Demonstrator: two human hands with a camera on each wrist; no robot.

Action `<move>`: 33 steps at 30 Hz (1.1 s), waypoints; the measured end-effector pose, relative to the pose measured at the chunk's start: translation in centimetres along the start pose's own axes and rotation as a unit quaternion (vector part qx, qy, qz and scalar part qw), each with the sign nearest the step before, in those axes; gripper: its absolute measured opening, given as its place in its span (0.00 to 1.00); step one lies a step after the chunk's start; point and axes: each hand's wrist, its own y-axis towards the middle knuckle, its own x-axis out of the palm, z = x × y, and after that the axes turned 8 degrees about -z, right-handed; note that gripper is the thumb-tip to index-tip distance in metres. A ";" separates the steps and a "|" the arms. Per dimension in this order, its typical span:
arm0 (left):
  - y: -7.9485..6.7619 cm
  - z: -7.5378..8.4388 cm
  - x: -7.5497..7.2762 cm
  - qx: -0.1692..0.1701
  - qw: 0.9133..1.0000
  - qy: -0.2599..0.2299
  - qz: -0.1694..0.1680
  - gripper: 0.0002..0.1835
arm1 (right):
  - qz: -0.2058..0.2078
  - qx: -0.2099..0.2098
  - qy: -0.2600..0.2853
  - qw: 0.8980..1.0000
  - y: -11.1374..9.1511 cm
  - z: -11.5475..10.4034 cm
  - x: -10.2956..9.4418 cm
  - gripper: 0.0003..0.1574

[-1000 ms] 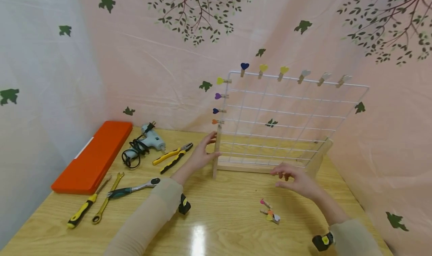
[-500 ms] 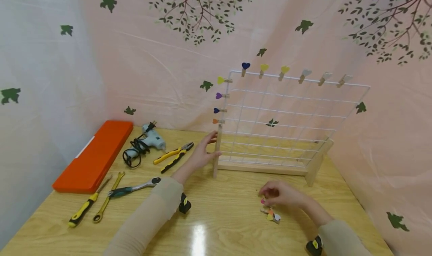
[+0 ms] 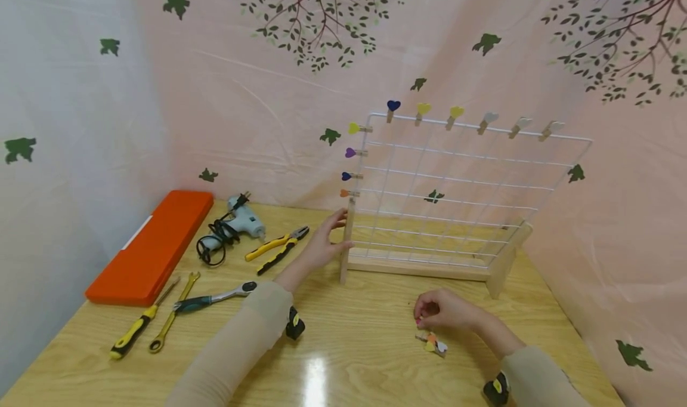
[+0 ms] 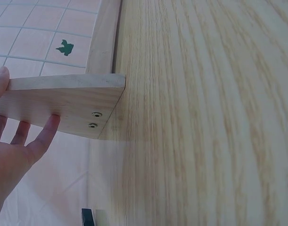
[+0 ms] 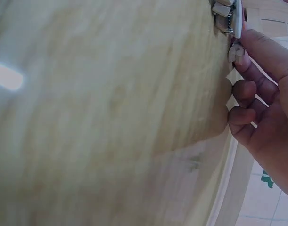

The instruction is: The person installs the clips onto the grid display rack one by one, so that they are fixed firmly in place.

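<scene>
A white wire grid (image 3: pixel 456 153) stands in a wooden stand (image 3: pixel 418 268), with small heart-topped clothespins along its top and left edges. My left hand (image 3: pixel 323 243) steadies the stand's left side panel (image 4: pixel 54 106). In the left wrist view its fingers press the outer face and the thumb lies at the front edge. On the table before the stand, my right hand (image 3: pixel 448 311) pinches a pink heart clothespin (image 3: pixel 418 321) between thumb and forefinger; the fingers hide most of it. Just nearer lies a small cluster of heart clothespins (image 3: pixel 432 344) in orange, yellow and white.
Left on the table lie an orange case (image 3: pixel 150 249), a glue gun (image 3: pixel 236 225) with its cord wound up, pliers (image 3: pixel 278 250), a ratchet wrench (image 3: pixel 214 298), a combination wrench (image 3: pixel 173 317) and a screwdriver (image 3: pixel 141 326). A printed cloth (image 3: pixel 257 126) hangs behind.
My right hand has come down from near the stand's front rail to the loose clothespins and now pinches the pink one. The left hand stays at the side panel.
</scene>
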 end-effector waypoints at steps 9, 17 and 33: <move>-0.3 0.0 0.1 -0.002 1.000 -0.004 0.006 0.41 | 0.039 -0.016 0.032 0.999 -0.9 -1.5 -2.1 0.07; -0.4 0.4 -0.1 -0.002 1.000 -0.002 0.003 0.42 | 0.138 -0.044 -0.029 0.989 -2.9 -5.1 -6.8 0.09; -1.2 3.2 -0.6 0.001 1.000 -0.006 -0.027 0.40 | 0.370 -0.181 -0.069 0.909 -9.7 -12.5 -19.3 0.14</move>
